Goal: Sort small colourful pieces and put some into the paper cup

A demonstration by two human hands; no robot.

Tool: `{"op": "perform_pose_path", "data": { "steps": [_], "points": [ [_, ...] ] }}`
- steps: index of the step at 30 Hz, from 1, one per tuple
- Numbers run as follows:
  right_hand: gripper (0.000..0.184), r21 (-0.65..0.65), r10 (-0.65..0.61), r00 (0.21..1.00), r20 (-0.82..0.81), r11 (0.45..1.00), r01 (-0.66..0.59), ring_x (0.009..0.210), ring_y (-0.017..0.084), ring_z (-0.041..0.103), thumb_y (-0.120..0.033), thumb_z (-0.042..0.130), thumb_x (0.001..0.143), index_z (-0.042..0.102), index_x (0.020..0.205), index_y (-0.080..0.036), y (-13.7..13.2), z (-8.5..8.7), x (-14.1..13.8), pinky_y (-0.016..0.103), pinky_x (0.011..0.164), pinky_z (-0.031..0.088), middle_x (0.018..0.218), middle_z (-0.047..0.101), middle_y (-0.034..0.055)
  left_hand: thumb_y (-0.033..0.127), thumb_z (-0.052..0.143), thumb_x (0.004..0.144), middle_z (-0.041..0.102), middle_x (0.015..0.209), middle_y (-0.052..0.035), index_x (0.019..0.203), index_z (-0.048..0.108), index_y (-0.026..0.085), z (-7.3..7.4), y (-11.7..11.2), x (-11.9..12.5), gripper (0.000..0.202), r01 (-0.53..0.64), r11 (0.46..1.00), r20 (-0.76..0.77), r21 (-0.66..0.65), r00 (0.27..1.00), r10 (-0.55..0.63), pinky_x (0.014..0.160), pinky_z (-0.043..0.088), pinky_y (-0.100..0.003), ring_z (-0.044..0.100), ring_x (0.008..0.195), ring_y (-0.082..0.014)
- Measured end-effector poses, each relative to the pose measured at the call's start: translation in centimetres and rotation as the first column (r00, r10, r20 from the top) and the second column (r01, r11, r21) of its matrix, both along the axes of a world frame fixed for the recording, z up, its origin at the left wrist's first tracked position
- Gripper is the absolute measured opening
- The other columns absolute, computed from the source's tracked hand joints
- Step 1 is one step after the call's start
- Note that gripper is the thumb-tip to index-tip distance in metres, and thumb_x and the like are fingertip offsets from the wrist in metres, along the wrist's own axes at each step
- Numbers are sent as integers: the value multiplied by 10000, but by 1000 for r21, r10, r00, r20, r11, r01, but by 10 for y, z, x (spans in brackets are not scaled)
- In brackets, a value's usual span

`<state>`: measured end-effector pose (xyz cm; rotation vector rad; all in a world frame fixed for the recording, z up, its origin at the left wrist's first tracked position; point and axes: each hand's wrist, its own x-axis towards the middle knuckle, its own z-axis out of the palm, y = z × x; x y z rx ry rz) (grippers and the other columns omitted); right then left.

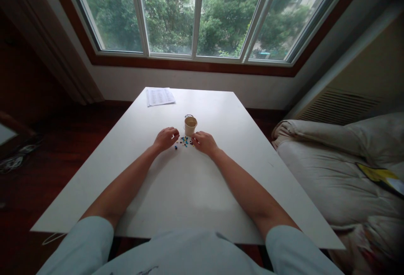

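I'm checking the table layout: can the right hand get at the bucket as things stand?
Probably yes: the right hand is close beside the bucket, with nothing visible blocking it. The small colourful pieces lie nearer the person.

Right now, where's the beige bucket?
Head view, slightly left of centre on the white table: the beige bucket stands just beyond small coloured pieces, by the right hand.
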<state>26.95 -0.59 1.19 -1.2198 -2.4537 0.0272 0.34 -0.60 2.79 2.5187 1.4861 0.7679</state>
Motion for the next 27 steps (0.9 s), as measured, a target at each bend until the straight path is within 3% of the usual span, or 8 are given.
{"op": "perform_pose_path", "data": {
  "steps": [5, 11, 19, 24, 27],
  "points": [
    [234, -113, -17, 1000, 15, 993, 19, 934, 198, 619, -356, 664, 953, 701, 1142, -224, 0, 2, 1, 292, 778, 410, 1044, 715, 64, 328, 611, 908, 723, 873, -35, 861, 709, 224, 21, -6, -8, 150, 31, 982, -214, -185, 974, -71, 645, 363, -294, 603, 744, -182],
    [213, -125, 14, 1000, 4, 992, -13, 945, 201, 611, -307, 664, 915, 688, 1113, -233, 1, -1, 2, 289, 793, 424, 1032, 686, 54, 351, 694, 826, 726, 943, -30, 979, 719, 236, 31, -9, -17, 193, 101, 946, -282, -308, 940, -192, 660, 385, -276, 630, 791, -183],
    [131, -106, 31, 999, -21, 994, -33, 980, 197, 607, -288, 631, 955, 705, 1052, -243, 4, -10, -2, 275, 827, 443, 1037, 676, 58, 339, 653, 865, 716, 1026, -36, 1077, 717, 256, 20, -11, -10, 237, 103, 944, -313, -315, 927, -205, 694, 425, -274, 652, 859, -192],
    [108, -116, 11, 996, -88, 993, -21, 966, 194, 605, -253, 638, 932, 706, 1014, -231, 9, -17, -2, 279, 846, 457, 1011, 669, 53, 226, 562, 896, 730, 1047, -40, 1082, 702, 258, 8, -14, 4, 235, 77, 969, -310, -236, 939, -150, 729, 447, -285, 667, 881, -199],
    [132, -133, -13, 990, -140, 991, -6, 938, 187, 603, -263, 647, 929, 698, 1044, -225, 9, -18, -1, 281, 848, 464, 996, 666, 47, 236, 518, 935, 727, 1039, -56, 1059, 695, 248, -1, -17, 10, 217, 74, 982, -273, -175, 955, -120, 760, 461, -300, 667, 908, -214]
  ]
}}
